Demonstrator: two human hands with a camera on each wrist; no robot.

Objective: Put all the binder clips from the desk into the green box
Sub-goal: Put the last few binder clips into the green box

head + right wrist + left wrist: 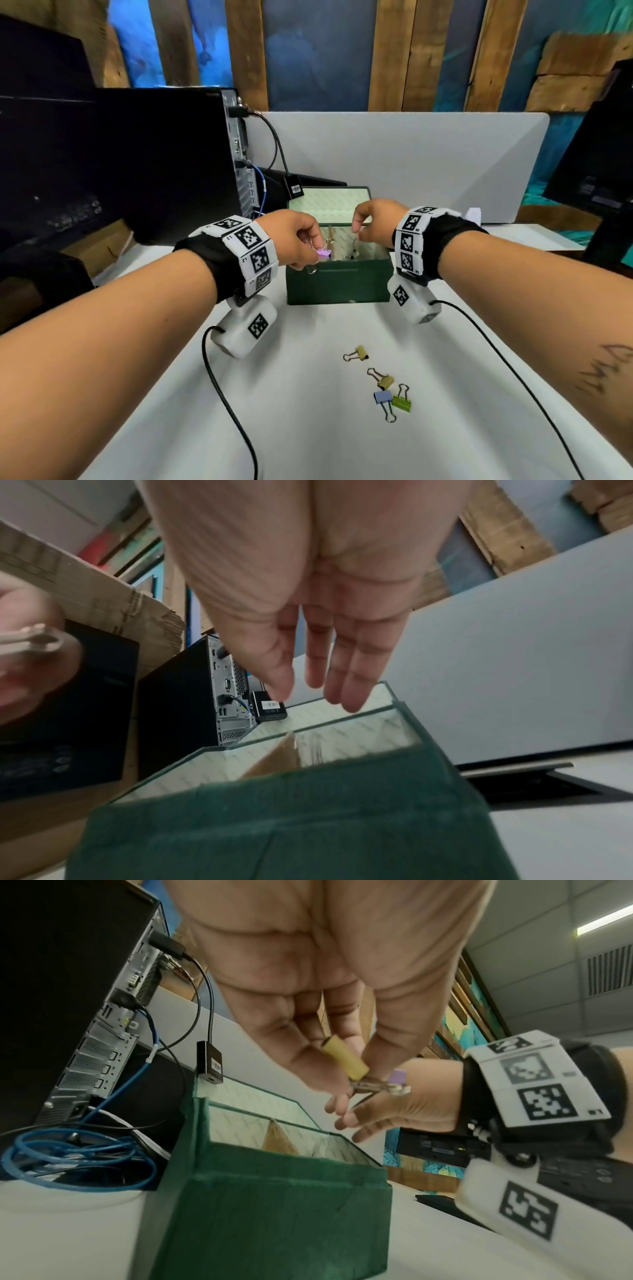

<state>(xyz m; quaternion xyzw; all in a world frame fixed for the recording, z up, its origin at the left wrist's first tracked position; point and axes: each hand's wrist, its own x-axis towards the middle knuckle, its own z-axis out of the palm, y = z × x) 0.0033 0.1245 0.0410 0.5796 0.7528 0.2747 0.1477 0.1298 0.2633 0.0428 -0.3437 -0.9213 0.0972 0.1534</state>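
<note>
The green box (339,284) stands open in the middle of the white desk, lid tilted back. My left hand (308,255) hovers over its left front corner and pinches a purple binder clip (323,254) together with a yellow one (346,1058) by their wire handles. My right hand (358,229) hangs over the box's right half with relaxed fingers (352,693) pointing down, and the right wrist view shows nothing in it. A small dark clip (352,255) sits inside the box below it. Several clips lie near me: yellow (358,353), tan (383,379), blue (384,399), green (401,401).
A black computer tower (137,164) with cables stands left of the box, and a small black adapter (293,187) hangs by the lid. A grey partition (428,154) runs behind. A monitor (596,161) is at the right. Wrist-camera cables (226,394) trail over the desk.
</note>
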